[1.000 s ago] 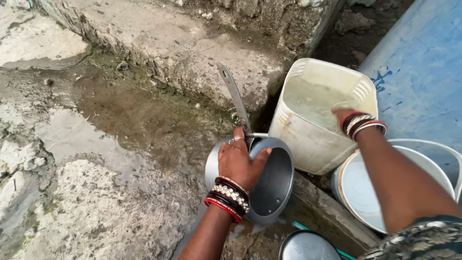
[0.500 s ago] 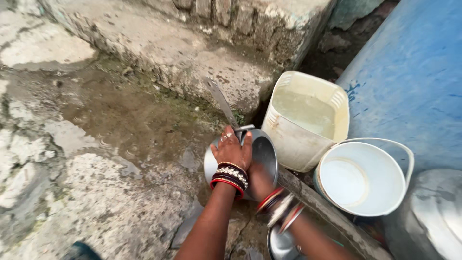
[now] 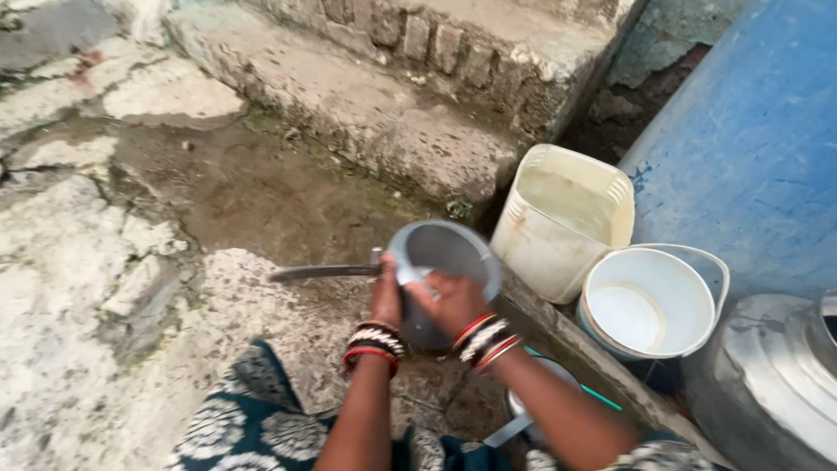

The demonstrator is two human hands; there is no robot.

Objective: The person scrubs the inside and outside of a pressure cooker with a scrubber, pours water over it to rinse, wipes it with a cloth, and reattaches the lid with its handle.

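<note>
Saucepan (image 3: 449,262) now turned: long handle, upright a second ago, lies pointing left over the wet stone ground (image 3: 131,262). Left hand (image 3: 386,296) clamped on the rim by the handle. Right hand (image 3: 453,301), earlier at the water-filled plastic container (image 3: 567,218), is pressed inside the pan, suggesting scrubbing under way. White bucket (image 3: 649,301) sits right.

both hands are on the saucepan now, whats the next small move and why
Probably scoop water from the square tub and rinse the pan's inside. The left hand grips the saucepan at its rim by the handle, tilting the opening up toward the camera, while the right hand works at the near rim. The water-filled tub sits just beside it, within the right hand's reach.
</note>
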